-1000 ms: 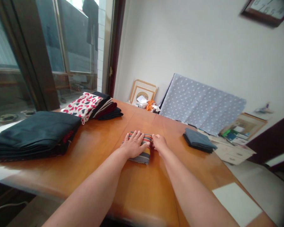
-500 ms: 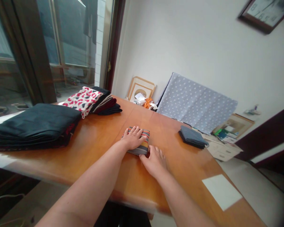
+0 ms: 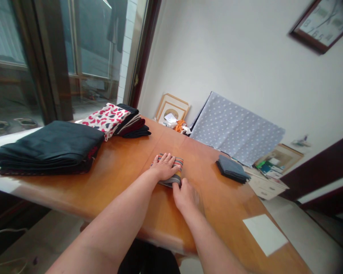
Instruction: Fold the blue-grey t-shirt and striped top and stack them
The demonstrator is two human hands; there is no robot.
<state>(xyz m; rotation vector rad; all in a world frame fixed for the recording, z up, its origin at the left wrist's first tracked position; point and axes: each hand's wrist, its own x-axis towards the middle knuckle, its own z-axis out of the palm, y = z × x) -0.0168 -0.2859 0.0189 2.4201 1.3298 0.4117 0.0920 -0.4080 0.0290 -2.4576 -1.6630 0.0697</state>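
A small folded striped cloth (image 3: pixel 179 162), in orange, grey and yellow, lies on the wooden table in front of me. My left hand (image 3: pixel 164 168) rests flat over it with the fingers spread, covering much of its left side. At the cloth's near right corner is my right hand (image 3: pixel 185 196), its thumb against the edge and its fingers curled in. The fingertips of that hand are partly hidden, but it appears to pinch the corner.
Folded dark fabric (image 3: pixel 51 144) lies on the table (image 3: pixel 125 163) at left, with a heart-print cloth (image 3: pixel 107 118) and a dark folded stack (image 3: pixel 135 127) behind. To the right are folded grey-blue cloths (image 3: pixel 233 167) and a pale sheet (image 3: pixel 265 234). A polka-dot cover (image 3: pixel 234 127) stands beyond.
My right hand's fingers have curled in from a more spread pose, its thumb at the cloth's corner. My left hand stays flat on the cloth. The view has shifted slightly.
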